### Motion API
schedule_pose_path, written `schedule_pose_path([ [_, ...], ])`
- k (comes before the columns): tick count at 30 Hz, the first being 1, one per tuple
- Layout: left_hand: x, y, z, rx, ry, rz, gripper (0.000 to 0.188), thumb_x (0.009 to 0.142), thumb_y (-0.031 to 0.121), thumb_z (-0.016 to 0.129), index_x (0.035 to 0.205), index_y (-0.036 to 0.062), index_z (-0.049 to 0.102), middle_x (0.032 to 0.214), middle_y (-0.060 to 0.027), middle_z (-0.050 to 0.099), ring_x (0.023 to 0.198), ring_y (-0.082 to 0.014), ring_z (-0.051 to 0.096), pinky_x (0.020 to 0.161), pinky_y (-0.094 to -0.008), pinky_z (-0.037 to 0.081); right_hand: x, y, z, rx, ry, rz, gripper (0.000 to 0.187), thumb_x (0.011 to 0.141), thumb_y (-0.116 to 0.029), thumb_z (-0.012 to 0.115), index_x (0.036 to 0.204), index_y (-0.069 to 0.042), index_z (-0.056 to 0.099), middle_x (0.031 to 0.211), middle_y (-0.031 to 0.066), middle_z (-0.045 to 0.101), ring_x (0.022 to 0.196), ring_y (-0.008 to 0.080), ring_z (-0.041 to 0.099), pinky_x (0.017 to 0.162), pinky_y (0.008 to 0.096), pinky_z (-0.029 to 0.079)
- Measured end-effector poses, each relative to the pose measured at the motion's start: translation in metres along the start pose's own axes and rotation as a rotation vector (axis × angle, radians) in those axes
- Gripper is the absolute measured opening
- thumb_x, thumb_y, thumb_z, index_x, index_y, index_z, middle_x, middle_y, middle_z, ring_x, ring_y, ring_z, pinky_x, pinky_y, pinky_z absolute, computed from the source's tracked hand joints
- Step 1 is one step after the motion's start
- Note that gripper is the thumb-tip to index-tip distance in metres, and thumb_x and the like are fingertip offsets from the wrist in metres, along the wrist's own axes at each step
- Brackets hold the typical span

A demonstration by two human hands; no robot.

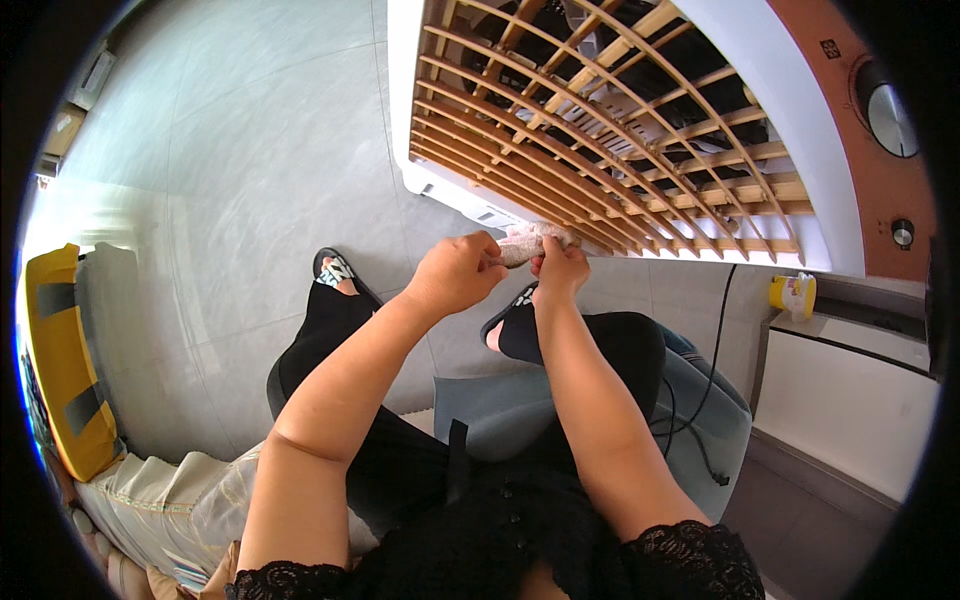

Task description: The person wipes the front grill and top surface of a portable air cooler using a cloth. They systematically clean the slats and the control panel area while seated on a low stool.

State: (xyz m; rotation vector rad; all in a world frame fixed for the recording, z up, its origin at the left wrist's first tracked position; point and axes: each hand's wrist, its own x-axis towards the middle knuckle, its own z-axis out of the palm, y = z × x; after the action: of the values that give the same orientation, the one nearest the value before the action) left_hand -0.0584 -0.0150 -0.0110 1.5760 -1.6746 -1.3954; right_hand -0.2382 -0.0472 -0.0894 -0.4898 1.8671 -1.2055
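Observation:
Between my two hands is a crumpled, pale pinkish-grey cloth (518, 245), bunched up small. My left hand (457, 272) is closed on its left end, and my right hand (561, 268) pinches the other end. Both hands are just in front of the near edge of a large white appliance with a wooden lattice grille (600, 130). Dark hollows and some pale parts show through the slats. Whether the cloth touches the grille's edge, I cannot tell.
The appliance's brown panel carries a large silver knob (892, 120) and a smaller knob (902, 234). A black cord (722, 340) hangs beside my right leg. At right, a yellow tub (793, 295) stands on a white cabinet (840, 400). A yellow-and-grey padded piece (65, 360) is at left.

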Motion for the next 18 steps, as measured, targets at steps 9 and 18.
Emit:
schedule_pose_path([
  [9,-0.006,-0.011,-0.022,0.117,0.181,-0.044,0.026,0.079,0.018,0.070,0.096,-0.0006,0.063,0.074,-0.0135,0.068,0.071,-0.0262,0.067,0.067,-0.0350,0.053,-0.013,0.036,0.058,-0.353,-0.108,-0.439,0.025,0.090,-0.027,0.056,0.102,-0.006,0.064,0.070,0.0141,0.067,0.063,0.0289,0.066,0.059,0.0409,0.051],
  [18,-0.011,-0.017,-0.041,0.249,0.245,-0.134,0.026,0.078,0.020,0.069,0.096,0.0026,0.062,0.075,-0.0143,0.067,0.073,-0.0320,0.067,0.067,-0.0401,0.052,-0.044,0.039,0.097,-0.694,-0.335,-0.935,0.039,0.087,-0.023,0.056,0.126,-0.014,0.052,0.091,0.0165,0.068,0.080,0.0393,0.064,0.068,0.0489,0.050],
])
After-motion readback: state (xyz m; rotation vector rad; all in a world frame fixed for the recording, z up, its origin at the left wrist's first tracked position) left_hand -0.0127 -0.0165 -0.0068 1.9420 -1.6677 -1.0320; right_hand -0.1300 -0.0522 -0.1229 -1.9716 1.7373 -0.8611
